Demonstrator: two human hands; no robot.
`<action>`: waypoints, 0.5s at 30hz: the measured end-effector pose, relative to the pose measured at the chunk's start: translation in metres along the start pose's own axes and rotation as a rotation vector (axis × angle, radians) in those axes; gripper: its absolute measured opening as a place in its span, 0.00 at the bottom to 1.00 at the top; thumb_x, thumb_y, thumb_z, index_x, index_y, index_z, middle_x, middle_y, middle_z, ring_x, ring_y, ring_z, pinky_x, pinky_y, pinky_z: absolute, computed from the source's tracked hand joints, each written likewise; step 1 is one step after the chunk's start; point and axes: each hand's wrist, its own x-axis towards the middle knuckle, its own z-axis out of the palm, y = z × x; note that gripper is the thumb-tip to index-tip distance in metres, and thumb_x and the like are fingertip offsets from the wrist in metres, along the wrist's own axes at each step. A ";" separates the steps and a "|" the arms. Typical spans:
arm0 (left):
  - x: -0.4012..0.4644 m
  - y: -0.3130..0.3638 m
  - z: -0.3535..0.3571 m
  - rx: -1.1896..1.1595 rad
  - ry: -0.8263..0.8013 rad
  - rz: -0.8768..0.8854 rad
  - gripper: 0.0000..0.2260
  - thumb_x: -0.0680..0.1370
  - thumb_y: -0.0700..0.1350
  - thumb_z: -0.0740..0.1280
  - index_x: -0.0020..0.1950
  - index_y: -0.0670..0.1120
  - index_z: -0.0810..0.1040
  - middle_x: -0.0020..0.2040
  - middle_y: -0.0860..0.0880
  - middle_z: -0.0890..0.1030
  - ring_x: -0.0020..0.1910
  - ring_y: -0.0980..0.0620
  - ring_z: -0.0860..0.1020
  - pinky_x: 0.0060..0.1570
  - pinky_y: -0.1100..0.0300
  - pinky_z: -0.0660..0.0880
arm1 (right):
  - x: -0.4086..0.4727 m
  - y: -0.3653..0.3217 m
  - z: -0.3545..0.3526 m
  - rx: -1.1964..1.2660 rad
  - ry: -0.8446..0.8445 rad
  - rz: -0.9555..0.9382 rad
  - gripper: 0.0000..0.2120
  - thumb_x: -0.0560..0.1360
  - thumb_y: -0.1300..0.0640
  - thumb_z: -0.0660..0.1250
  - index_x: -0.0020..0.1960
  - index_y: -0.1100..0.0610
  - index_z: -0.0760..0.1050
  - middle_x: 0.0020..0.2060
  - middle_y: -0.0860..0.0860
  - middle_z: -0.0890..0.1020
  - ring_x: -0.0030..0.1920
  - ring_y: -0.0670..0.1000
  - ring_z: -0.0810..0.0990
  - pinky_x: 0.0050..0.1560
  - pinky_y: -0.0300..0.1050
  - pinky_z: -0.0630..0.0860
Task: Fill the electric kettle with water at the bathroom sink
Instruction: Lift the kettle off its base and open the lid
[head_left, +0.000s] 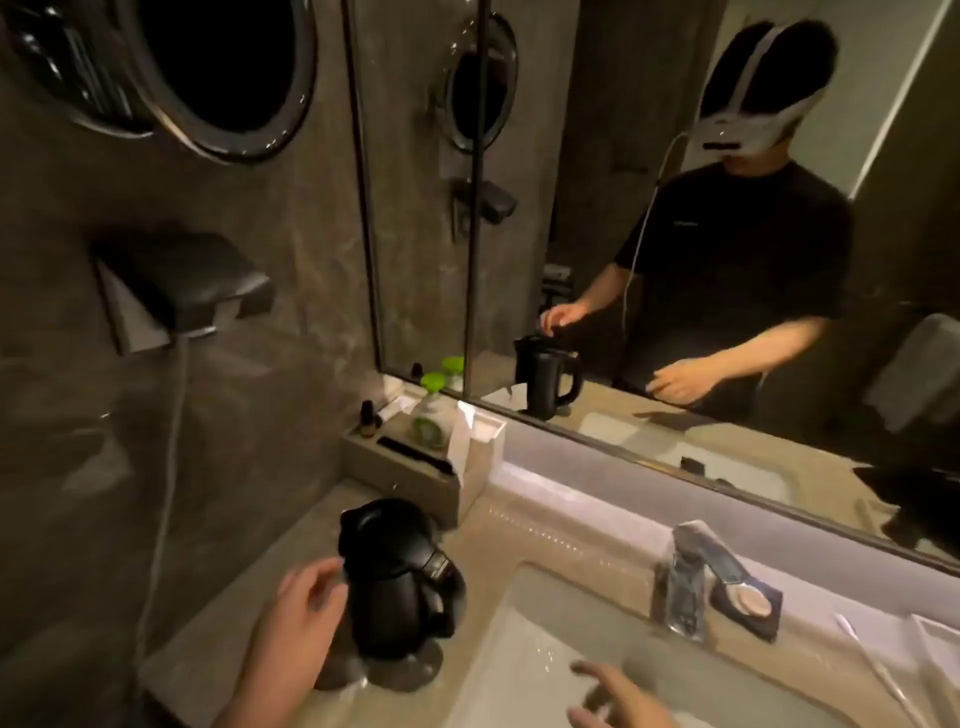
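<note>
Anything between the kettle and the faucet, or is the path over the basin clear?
Nothing visible blocks it. The kettle stands on the counter left of the basin; the faucet is at the basin's back edge, to the right. Only the right hand hovers over the basin's near side. The left hand is at the kettle.
</note>
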 end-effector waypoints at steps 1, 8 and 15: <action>0.012 0.003 0.005 0.086 0.043 0.083 0.11 0.74 0.42 0.68 0.55 0.53 0.77 0.54 0.50 0.76 0.52 0.54 0.77 0.53 0.60 0.71 | 0.019 -0.021 0.013 0.025 -0.024 -0.045 0.23 0.68 0.37 0.72 0.61 0.26 0.70 0.49 0.42 0.81 0.43 0.42 0.81 0.46 0.30 0.74; 0.047 0.005 0.018 0.349 -0.073 0.099 0.18 0.76 0.52 0.63 0.65 0.51 0.73 0.68 0.48 0.69 0.66 0.49 0.67 0.63 0.54 0.65 | 0.090 -0.108 0.075 0.160 -0.171 -0.138 0.21 0.74 0.44 0.72 0.64 0.50 0.76 0.55 0.45 0.80 0.56 0.49 0.80 0.53 0.39 0.75; 0.052 0.001 0.019 0.327 -0.114 0.081 0.18 0.76 0.53 0.61 0.66 0.53 0.72 0.70 0.51 0.67 0.68 0.50 0.64 0.65 0.51 0.66 | 0.094 -0.111 0.101 0.440 -0.159 -0.124 0.05 0.79 0.61 0.68 0.54 0.57 0.78 0.42 0.50 0.83 0.37 0.35 0.82 0.38 0.30 0.76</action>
